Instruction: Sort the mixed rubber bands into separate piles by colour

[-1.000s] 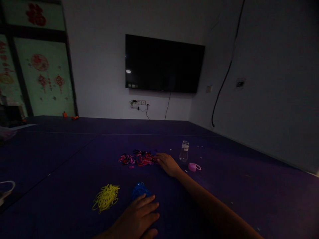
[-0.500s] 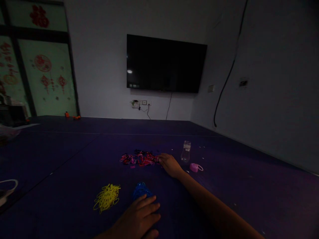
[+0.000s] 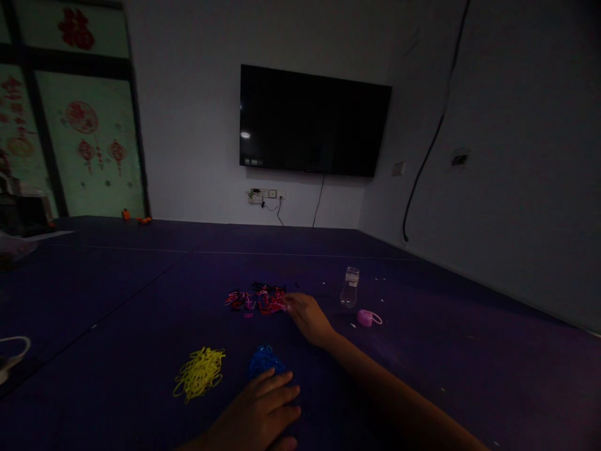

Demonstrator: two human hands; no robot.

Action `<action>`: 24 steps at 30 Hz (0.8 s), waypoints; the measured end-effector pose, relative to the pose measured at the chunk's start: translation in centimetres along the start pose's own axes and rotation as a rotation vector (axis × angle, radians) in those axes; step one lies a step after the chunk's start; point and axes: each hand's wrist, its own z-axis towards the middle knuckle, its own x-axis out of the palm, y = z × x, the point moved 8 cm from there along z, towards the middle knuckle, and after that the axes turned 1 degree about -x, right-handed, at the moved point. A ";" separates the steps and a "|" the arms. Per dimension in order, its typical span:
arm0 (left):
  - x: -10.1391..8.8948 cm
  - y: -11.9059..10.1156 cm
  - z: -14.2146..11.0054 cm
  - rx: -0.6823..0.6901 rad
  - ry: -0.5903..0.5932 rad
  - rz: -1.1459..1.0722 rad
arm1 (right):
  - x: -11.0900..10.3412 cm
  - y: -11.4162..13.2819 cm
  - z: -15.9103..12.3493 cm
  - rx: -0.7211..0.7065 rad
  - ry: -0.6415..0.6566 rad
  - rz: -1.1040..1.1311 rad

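A loose pile of red, pink and dark rubber bands [image 3: 263,300] lies on the purple surface. At its right edge my right hand [image 3: 310,318] reaches in with fingers bent together; their tips touch the bands, and whatever is between them is hidden. Nearer to me, my left hand [image 3: 263,407] lies palm down with its fingers spread, the fingertips at the front of a blue rubber band pile [image 3: 265,361] and partly covering it. To its left sits a yellow rubber band pile [image 3: 201,373], untouched.
A clear bottle [image 3: 350,288] stands without a lid, right of my right hand. Beside it lies a pink cap with a loop [image 3: 366,318]. Small white scraps dot the purple surface [image 3: 446,351]. A white looped object [image 3: 14,354] is at the left edge. A television [image 3: 314,119] hangs behind.
My right hand has moved left, and the right edge of the red and pink pile now lies further left. My left hand stays by the blue pile.
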 end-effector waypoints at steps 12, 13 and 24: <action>0.1 0.0 0.1 -0.009 0.001 -0.018 | 2.4 1.0 0.5 0.013 0.120 0.041; 0.1 0.0 0.1 -0.005 0.004 -0.014 | 2.5 0.9 0.4 0.007 0.128 0.045; 0.2 0.2 0.1 -0.023 0.016 -0.034 | 3.7 0.3 0.5 -0.029 0.167 0.058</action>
